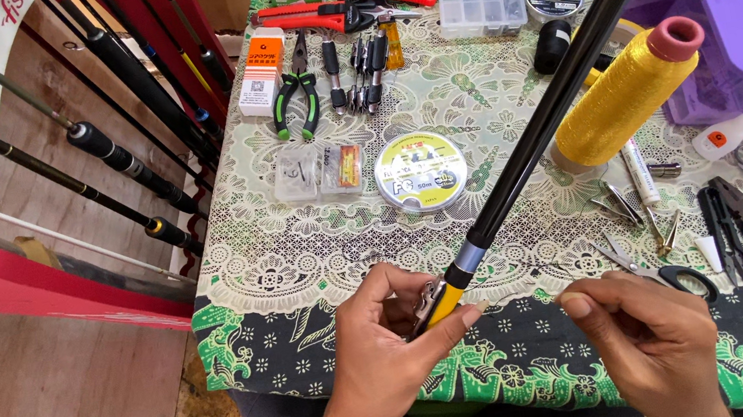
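The fishing rod [562, 86], judged light, stiff and slippery, is clamped at its yellow wrap by the left hand [385, 347]. The right hand [650, 338] is pinched together on a thin thread, barely visible.

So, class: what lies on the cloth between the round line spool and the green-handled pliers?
In the head view, two small clear packets lie between the line spool and the pliers.
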